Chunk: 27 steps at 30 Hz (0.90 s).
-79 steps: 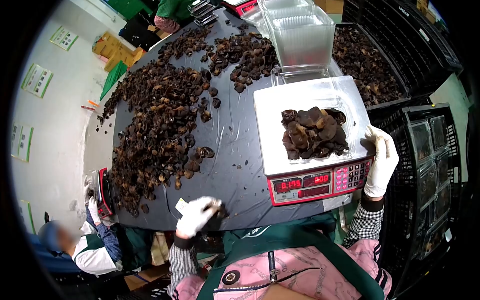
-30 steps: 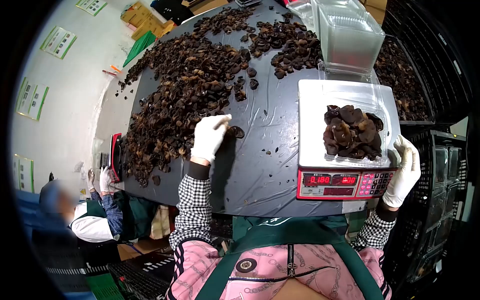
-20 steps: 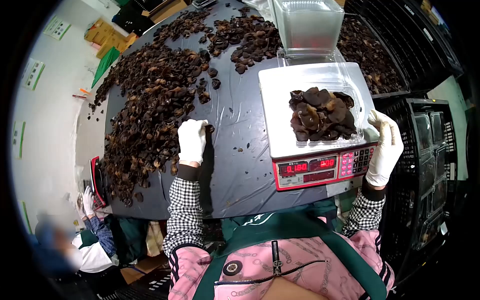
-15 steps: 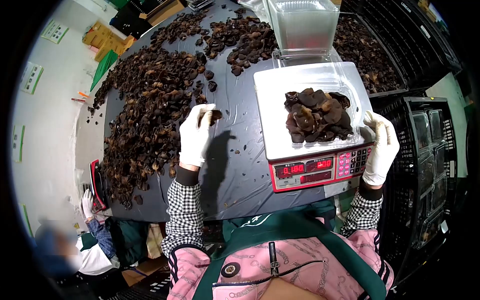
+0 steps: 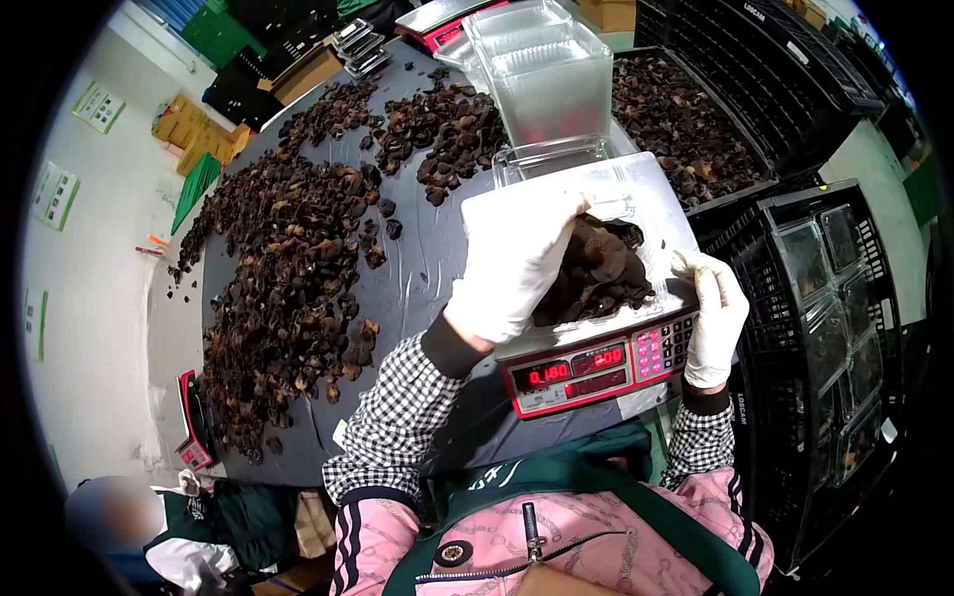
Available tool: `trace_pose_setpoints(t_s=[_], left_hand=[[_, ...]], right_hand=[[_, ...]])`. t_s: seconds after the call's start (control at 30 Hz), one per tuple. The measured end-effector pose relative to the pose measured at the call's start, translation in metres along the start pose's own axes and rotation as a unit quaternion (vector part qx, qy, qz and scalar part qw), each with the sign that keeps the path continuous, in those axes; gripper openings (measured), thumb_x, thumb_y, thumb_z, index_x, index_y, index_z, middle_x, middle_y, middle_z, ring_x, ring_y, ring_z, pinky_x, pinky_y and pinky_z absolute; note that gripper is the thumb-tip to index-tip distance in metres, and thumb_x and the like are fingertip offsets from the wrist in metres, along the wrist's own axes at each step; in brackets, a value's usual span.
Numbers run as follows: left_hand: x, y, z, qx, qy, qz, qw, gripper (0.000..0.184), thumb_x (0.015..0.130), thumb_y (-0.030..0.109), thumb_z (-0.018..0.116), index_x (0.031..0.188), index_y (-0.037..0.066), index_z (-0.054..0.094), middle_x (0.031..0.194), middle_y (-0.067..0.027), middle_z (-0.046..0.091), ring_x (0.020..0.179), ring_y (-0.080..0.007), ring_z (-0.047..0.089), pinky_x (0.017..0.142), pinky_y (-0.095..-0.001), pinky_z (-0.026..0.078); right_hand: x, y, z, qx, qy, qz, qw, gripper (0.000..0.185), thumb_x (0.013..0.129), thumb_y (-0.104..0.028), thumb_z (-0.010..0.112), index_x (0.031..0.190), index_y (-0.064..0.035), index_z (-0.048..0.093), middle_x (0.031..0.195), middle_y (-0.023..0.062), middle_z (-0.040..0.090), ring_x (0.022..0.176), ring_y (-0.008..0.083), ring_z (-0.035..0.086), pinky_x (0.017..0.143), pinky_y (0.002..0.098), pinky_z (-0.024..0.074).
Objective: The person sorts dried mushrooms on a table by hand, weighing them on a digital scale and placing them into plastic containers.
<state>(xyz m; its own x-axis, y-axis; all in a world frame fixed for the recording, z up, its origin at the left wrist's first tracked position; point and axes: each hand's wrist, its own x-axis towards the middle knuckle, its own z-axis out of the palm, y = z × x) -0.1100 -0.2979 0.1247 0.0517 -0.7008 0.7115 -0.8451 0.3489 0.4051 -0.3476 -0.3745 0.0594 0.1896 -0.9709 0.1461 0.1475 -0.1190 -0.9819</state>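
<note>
A clear plastic tray (image 5: 628,211) heaped with dark wood ear mushrooms (image 5: 603,270) stands on a red and white digital scale (image 5: 636,181), whose display appears to read 0.180. My left hand (image 5: 519,260), in a white glove, reaches over the tray's left side. Its fingertips are pinched at a wood ear mushroom at the top of the heap, and my palm hides part of the pile. At the scale's right edge is my gloved right hand (image 5: 717,308), fingers curled together near the tray's side; whether they grip anything is hidden.
Loose wood ears (image 5: 288,288) cover the dark table's left side. Stacked clear containers (image 5: 552,89) stand behind the scale. A black crate (image 5: 686,129) of mushrooms sits at the back right, with crated packed boxes (image 5: 830,298) at the right. Another person (image 5: 189,536) is at lower left.
My left hand has moved right, from beside the loose pile to over the tray, carrying a wood ear mushroom. My right hand stays by the scale's right edge. The view has shifted.
</note>
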Motion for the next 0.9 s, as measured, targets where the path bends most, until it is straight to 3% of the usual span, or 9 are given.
trace_pose_setpoints(t_s=[0.1, 0.17, 0.2, 0.3, 0.47, 0.57, 0.67, 0.8, 0.9], left_hand=[[0.008, -0.011, 0.023, 0.139, -0.022, 0.026, 0.990, 0.026, 0.086, 0.008, 0.074, 0.112, 0.013, 0.072, 0.091, -0.0074, 0.071, 0.081, -0.0262, 0.069, 0.070, -0.0351, 0.055], [0.010, -0.006, 0.032, 0.042, -0.044, -0.060, 0.996, 0.027, 0.086, 0.011, 0.075, 0.112, 0.014, 0.072, 0.089, -0.0070, 0.070, 0.079, -0.0263, 0.069, 0.069, -0.0351, 0.055], [0.015, -0.001, 0.033, 0.109, -0.031, 0.024, 0.993, 0.026, 0.086, 0.015, 0.077, 0.111, 0.015, 0.073, 0.088, -0.0071, 0.071, 0.076, -0.0267, 0.068, 0.068, -0.0358, 0.055], [0.033, 0.021, 0.015, 0.069, -0.162, -0.006, 0.984, 0.020, 0.091, 0.022, 0.074, 0.108, 0.012, 0.076, 0.097, -0.0087, 0.074, 0.084, -0.0236, 0.071, 0.073, -0.0345, 0.056], [0.026, -0.057, 0.008, 0.062, 0.004, -0.162, 0.985, 0.023, 0.099, 0.019, 0.064, 0.114, 0.005, 0.075, 0.103, -0.0121, 0.077, 0.095, -0.0234, 0.073, 0.086, -0.0338, 0.056], [0.023, -0.098, 0.002, 0.241, -0.107, -0.288, 0.921, 0.047, 0.092, 0.034, 0.071, 0.127, 0.003, 0.068, 0.108, -0.0191, 0.075, 0.102, -0.0319, 0.072, 0.091, -0.0369, 0.055], [0.004, -0.129, 0.016, 0.144, -0.139, -0.383, 0.902, 0.073, 0.086, 0.035, 0.074, 0.146, 0.001, 0.051, 0.122, -0.0199, 0.071, 0.112, -0.0290, 0.070, 0.099, -0.0354, 0.053], [-0.001, -0.129, 0.026, -0.136, 0.064, -0.389, 0.909, 0.066, 0.092, 0.016, 0.068, 0.153, 0.006, 0.045, 0.116, -0.0141, 0.071, 0.103, -0.0210, 0.068, 0.096, -0.0316, 0.052], [0.018, -0.057, -0.014, -0.325, 0.102, -0.342, 0.876, 0.049, 0.104, 0.021, 0.062, 0.147, 0.001, 0.051, 0.114, -0.0086, 0.068, 0.103, -0.0144, 0.065, 0.090, -0.0268, 0.051]], right_hand=[[0.000, -0.002, 0.002, -0.005, -0.015, -0.008, 1.000, 0.017, 0.103, -0.008, 0.056, 0.108, 0.0029, 0.069, 0.094, 0.0048, 0.070, 0.082, 0.0121, 0.068, 0.077, 0.0268, 0.0563], [0.000, -0.004, 0.004, -0.026, -0.014, -0.014, 0.999, 0.017, 0.103, -0.007, 0.056, 0.104, 0.0041, 0.069, 0.093, 0.0048, 0.070, 0.082, 0.0110, 0.067, 0.077, 0.0258, 0.0546], [0.000, -0.004, 0.004, -0.031, -0.016, -0.015, 0.999, 0.017, 0.102, -0.006, 0.056, 0.104, 0.0044, 0.069, 0.093, 0.0052, 0.071, 0.082, 0.0109, 0.067, 0.078, 0.0259, 0.0545], [0.000, -0.005, 0.006, -0.010, -0.012, -0.013, 1.000, 0.018, 0.102, -0.006, 0.055, 0.105, 0.0046, 0.069, 0.096, 0.0066, 0.072, 0.083, 0.0113, 0.067, 0.078, 0.0262, 0.0536], [0.003, 0.003, 0.000, 0.007, -0.015, 0.003, 1.000, 0.017, 0.102, -0.006, 0.055, 0.106, 0.0035, 0.069, 0.092, 0.0056, 0.071, 0.083, 0.0106, 0.066, 0.077, 0.0254, 0.0528], [0.003, 0.006, -0.002, -0.011, -0.012, -0.013, 1.000, 0.016, 0.102, -0.006, 0.056, 0.107, 0.0032, 0.069, 0.089, 0.0041, 0.069, 0.080, 0.0093, 0.065, 0.074, 0.0242, 0.0516], [0.001, 0.005, 0.000, -0.052, -0.013, -0.015, 0.998, 0.014, 0.102, -0.004, 0.055, 0.108, 0.0020, 0.066, 0.085, 0.0033, 0.067, 0.071, 0.0066, 0.058, 0.067, 0.0224, 0.0482], [-0.003, -0.010, 0.000, -0.119, -0.070, 0.008, 0.990, 0.022, 0.102, -0.007, 0.057, 0.120, 0.0025, 0.066, 0.075, 0.0017, 0.064, 0.060, 0.0051, 0.055, 0.056, 0.0226, 0.0451], [-0.005, -0.008, -0.003, -0.147, -0.105, 0.058, 0.982, 0.026, 0.104, -0.013, 0.055, 0.121, 0.0036, 0.066, 0.070, 0.0026, 0.063, 0.053, 0.0059, 0.055, 0.051, 0.0240, 0.0436]])
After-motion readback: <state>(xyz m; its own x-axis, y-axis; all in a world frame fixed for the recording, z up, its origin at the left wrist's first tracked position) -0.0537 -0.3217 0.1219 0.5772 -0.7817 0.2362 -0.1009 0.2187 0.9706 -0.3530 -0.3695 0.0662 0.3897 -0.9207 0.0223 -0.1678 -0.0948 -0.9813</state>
